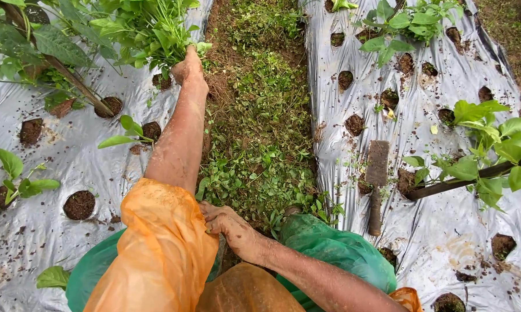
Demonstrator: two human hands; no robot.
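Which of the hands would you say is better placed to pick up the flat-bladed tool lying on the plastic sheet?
Probably the right hand: it is free, low near the knee, nearer the flat-bladed tool. The left hand is stretched far away, gripping a bunch of green plants.

We see two raised beds covered with silvery plastic mulch sheeting, the left sheet [47,173] and the right sheet [445,231], each punched with round planting holes [79,204] filled with dark soil. Between them runs a muddy furrow [255,115] overgrown with low green weeds. On the right sheet lies a soiled flat-bladed hand tool [376,185], its handle pointing toward us, and a dark stake [474,178] slants across it. Crumbs of soil speckle both sheets.
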